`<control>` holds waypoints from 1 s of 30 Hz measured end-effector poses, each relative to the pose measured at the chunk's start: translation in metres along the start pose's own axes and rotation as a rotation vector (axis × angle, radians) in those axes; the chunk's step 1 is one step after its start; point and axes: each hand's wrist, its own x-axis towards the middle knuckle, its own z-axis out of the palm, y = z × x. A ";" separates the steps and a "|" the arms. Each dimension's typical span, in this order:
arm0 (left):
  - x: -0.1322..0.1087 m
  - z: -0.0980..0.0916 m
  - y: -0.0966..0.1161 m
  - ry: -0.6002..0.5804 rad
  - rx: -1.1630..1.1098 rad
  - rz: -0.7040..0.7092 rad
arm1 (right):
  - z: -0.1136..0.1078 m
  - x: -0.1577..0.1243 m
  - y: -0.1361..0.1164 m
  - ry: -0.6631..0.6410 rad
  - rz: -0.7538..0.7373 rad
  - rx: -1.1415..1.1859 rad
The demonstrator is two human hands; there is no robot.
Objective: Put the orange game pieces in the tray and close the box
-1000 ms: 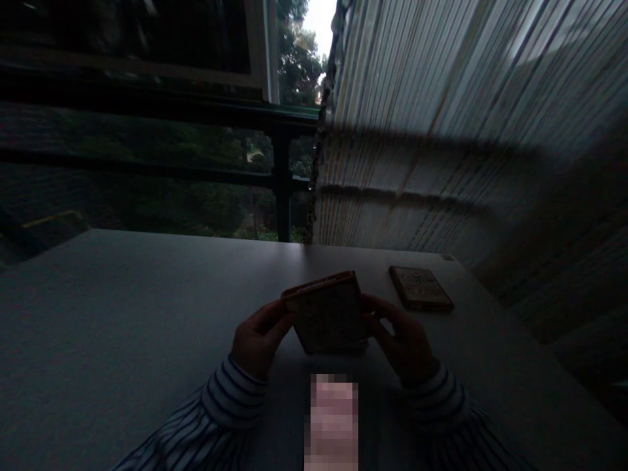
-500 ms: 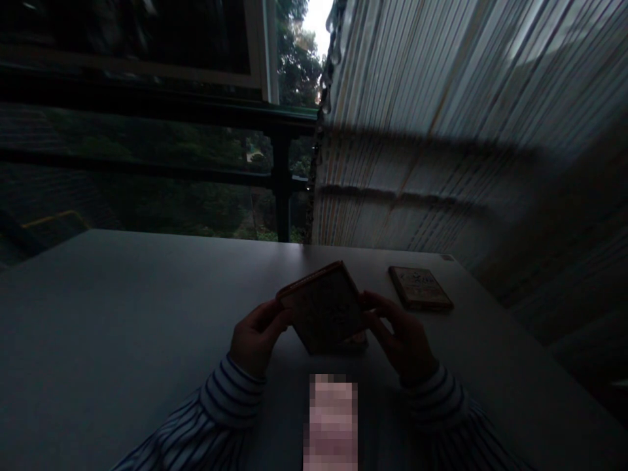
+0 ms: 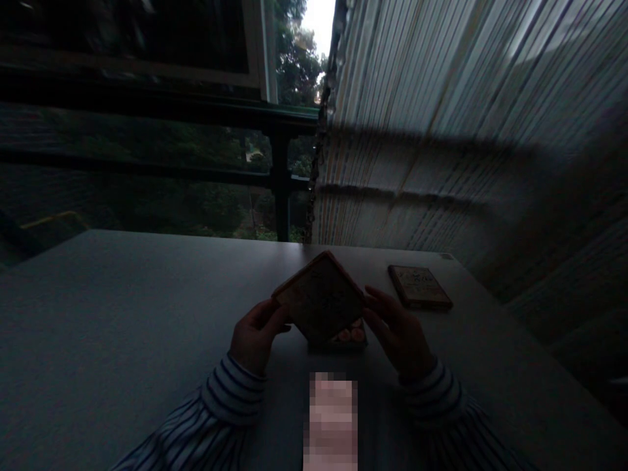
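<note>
A square, dark box lid [image 3: 321,294] is held up with one corner pointing away from me. My left hand [image 3: 258,330] pinches its left corner between thumb and fingers. At the lid's right corner, the thumb and fingers of my right hand [image 3: 397,330] close on the edge. Partly covered by the lid, a shallow box [image 3: 338,347] stands on the table. Several round, light disc-shaped pieces [image 3: 350,333] show inside it; dim light hides any markings on them.
A flat square box [image 3: 420,286] with dark markings on top lies to the right, beyond my right hand. The pale table [image 3: 147,294] ends at a dark railing [image 3: 279,176] with trees behind. A striped string curtain [image 3: 392,98] hangs at the back right.
The lid has turned and lifted a little, its far corner shifting left. More of the box beneath shows, with round pieces in view. My hands have barely moved.
</note>
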 end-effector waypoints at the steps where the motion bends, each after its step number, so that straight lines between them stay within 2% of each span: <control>1: 0.000 0.000 0.000 -0.010 -0.005 -0.005 | 0.000 0.000 0.000 0.000 0.009 0.013; 5: 0.000 0.000 -0.001 -0.066 -0.003 -0.048 | 0.000 0.000 0.001 0.002 0.051 0.053; 14: -0.002 0.002 -0.002 -0.098 -0.011 -0.063 | 0.000 0.001 -0.001 0.055 0.069 0.070; 20: 0.000 0.000 -0.001 -0.074 -0.009 -0.069 | -0.002 0.001 -0.001 0.086 0.054 0.019; 26: 0.000 0.001 -0.005 0.008 -0.007 0.000 | -0.005 0.001 -0.003 0.097 0.044 -0.024; 30: -0.001 0.001 -0.005 0.003 0.063 0.009 | -0.005 0.002 0.001 0.097 0.036 -0.032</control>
